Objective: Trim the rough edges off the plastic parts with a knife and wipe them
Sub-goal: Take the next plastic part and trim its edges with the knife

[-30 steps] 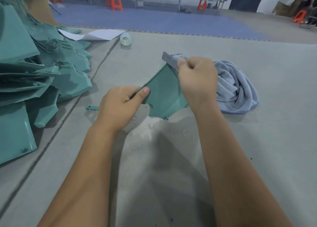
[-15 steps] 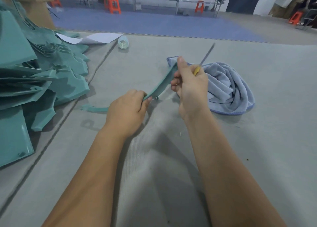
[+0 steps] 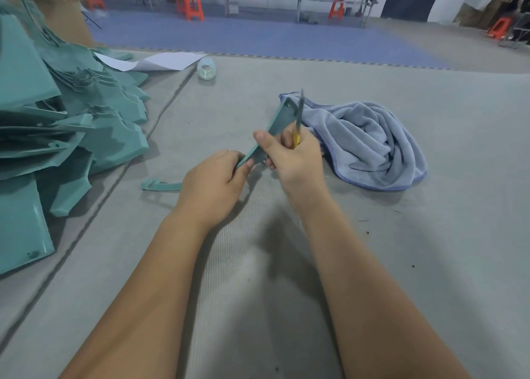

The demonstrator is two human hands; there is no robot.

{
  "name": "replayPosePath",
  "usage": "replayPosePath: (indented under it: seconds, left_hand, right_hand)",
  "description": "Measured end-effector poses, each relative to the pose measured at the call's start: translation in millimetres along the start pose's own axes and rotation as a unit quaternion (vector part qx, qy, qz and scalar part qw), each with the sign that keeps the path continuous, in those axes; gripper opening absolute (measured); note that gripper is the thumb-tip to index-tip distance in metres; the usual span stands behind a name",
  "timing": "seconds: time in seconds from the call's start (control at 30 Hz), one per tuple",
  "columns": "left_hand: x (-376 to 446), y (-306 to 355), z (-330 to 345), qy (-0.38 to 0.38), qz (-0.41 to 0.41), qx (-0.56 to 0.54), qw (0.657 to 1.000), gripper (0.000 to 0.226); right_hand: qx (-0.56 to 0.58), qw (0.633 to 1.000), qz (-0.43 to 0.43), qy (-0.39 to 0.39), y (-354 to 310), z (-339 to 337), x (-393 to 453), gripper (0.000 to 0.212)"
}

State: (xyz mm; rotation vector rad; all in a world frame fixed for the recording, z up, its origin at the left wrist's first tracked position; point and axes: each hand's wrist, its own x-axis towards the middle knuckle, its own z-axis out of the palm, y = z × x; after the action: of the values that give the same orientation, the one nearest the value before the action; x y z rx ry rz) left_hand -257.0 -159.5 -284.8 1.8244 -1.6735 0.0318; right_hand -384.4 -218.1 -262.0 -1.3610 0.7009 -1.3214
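**Part held edge-on, blade alongside its far half**

The left hand point(image 3: 212, 185) pinched the near end of the green plastic part point(image 3: 276, 124), whose long axis ran up and away to the right. The right hand point(image 3: 296, 156) was closed around the yellow-handled knife point(image 3: 298, 117) (blade upright, beside the part's far edge). Beyond lay the blue cloth point(image 3: 370, 143).

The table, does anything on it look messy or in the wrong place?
A little. A thin green plastic strip lies alone on the table, just left of the left hand, apart from the big heap of green parts. The blue cloth is bunched up, not folded. Tiny dark specks dot the table at right.
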Motion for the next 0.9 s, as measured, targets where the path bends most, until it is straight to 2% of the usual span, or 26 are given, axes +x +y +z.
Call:
replayPosePath:
  seconds: [0.13, 0.23, 0.37, 0.57, 0.9]
  left_hand:
    - [2.0, -0.8, -1.6, 0.021, -0.013, 0.006, 1.000, 0.034]
    - [1.6, 0.0, -2.6, 0.037, -0.014, 0.023, 0.999, 0.035]
    - [1.7, -0.4, -0.1, 0.041, -0.013, 0.039, 0.998, 0.037]
    - [0.1, -6.7, 0.1, 0.085, -0.055, 0.011, 0.995, 0.050]
    - [0.7, -12.3, 0.7, 0.075, -0.044, -0.008, 0.996, 0.051]
  right_hand:
    - [-0.037, 0.999, 0.006, -0.008, -5.5, 4.8, -3.8, 0.048]
    - [0.015, 0.999, 0.048, 0.000, -19.8, 1.1, 0.8, 0.032]
    - [-0.032, 0.999, -0.008, 0.014, -29.9, -12.6, 1.7, 0.022]
    - [-0.014, 0.999, -0.046, -0.001, -40.8, -22.2, 5.8, 0.012]
    - [-0.105, 0.994, -0.033, 0.003, -32.9, -22.2, 23.8, 0.020]
